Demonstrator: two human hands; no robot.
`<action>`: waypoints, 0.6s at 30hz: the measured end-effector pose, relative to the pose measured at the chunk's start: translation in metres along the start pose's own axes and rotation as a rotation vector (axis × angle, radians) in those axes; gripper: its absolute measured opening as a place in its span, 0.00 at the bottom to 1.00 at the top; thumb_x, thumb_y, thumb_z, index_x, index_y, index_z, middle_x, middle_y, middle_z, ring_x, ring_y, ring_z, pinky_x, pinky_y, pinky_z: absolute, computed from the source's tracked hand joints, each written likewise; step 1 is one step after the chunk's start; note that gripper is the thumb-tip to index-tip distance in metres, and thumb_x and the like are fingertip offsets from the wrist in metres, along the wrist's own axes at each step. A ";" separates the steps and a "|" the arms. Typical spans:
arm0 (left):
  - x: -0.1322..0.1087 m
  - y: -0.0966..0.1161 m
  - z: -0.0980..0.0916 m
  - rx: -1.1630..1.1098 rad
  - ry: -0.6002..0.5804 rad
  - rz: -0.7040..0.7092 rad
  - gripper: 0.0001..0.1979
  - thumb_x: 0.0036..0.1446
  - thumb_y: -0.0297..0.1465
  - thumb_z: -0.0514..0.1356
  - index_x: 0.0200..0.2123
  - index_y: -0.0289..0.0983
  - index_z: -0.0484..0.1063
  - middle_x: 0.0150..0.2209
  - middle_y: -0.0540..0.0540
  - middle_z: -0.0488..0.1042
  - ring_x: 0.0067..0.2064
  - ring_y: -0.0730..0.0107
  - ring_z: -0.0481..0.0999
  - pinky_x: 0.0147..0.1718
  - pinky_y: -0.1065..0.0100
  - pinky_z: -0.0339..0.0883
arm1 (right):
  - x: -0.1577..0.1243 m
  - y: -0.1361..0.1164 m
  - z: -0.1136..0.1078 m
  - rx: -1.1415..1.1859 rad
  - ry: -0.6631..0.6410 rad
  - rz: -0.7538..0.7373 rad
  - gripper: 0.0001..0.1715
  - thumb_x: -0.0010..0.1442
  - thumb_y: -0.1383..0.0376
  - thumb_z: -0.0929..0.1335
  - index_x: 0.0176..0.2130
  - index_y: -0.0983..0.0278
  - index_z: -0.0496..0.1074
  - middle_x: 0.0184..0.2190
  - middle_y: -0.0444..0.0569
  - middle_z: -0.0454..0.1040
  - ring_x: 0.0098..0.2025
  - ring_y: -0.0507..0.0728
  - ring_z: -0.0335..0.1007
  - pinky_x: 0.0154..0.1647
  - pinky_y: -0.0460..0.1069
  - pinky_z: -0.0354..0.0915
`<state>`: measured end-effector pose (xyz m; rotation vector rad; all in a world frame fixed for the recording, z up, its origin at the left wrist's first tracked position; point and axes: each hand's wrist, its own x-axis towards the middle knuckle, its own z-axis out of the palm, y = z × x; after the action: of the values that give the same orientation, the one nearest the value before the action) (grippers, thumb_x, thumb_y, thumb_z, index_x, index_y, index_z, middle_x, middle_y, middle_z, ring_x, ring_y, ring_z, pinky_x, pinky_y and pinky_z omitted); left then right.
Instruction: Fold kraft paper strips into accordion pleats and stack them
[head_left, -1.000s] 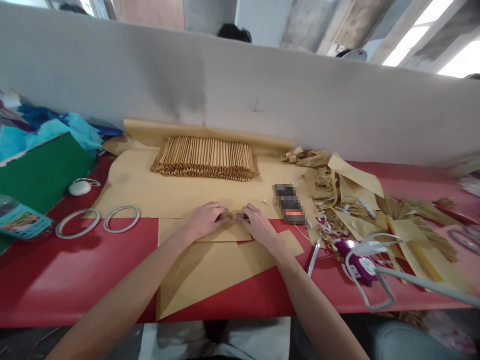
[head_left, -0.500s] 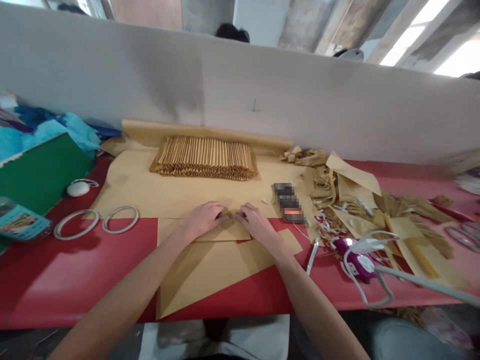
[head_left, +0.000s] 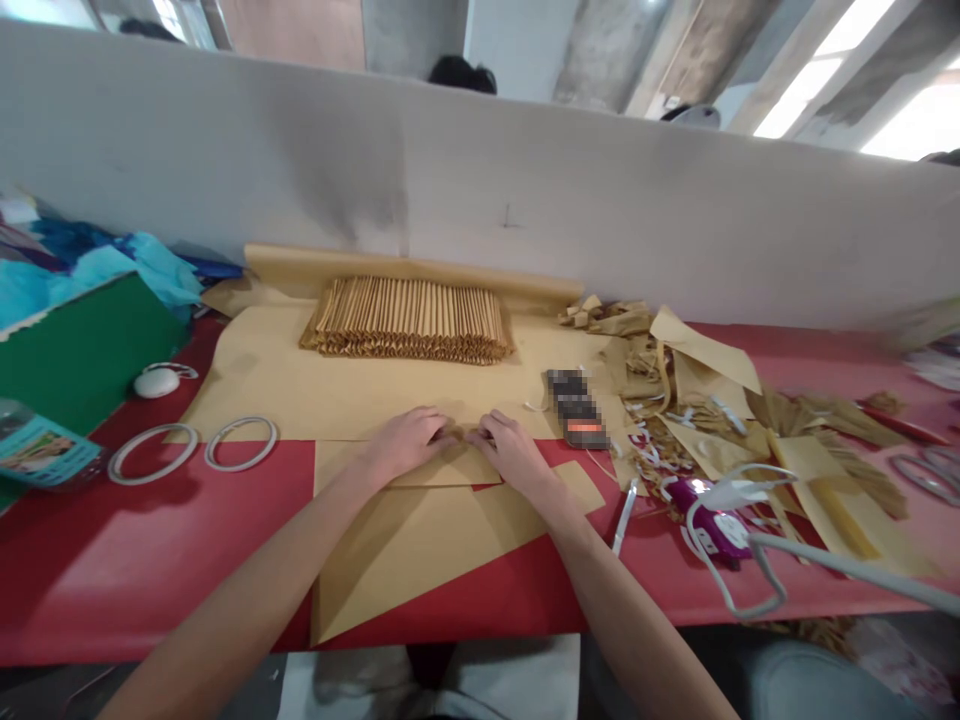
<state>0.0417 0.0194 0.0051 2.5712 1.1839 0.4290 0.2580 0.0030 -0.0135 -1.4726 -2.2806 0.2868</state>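
Both hands meet over brown kraft paper at the middle of the table. My left hand is closed, its bent fingers pinching a small piece of brown paper. My right hand grips the same piece from the other side, thumb and fingers curled together. The fingertips partly hide the folded edge. Below my wrists lie flat sheets of brown paper, one with a slanted edge. Beyond the hands stands a block of tightly pleated brown paper on a large kraft sheet.
Two rolls of tape lie to the left, near a plastic bottle and green board. A phone, a utility knife, a purple corded device and paper scraps fill the right. A white partition closes the back.
The view has tilted very slightly, so things sit a little lower. Both hands keep almost the same position and hold on the paper.
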 end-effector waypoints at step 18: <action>0.000 -0.001 -0.001 -0.061 -0.005 -0.004 0.17 0.68 0.43 0.55 0.31 0.38 0.70 0.34 0.45 0.73 0.38 0.61 0.73 0.37 0.64 0.63 | -0.002 0.000 -0.001 0.051 0.016 -0.002 0.12 0.68 0.63 0.68 0.32 0.62 0.69 0.33 0.47 0.73 0.34 0.55 0.69 0.38 0.48 0.61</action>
<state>0.0407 0.0201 0.0053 2.5167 1.1561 0.4507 0.2587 0.0014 -0.0131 -1.4419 -2.2451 0.3285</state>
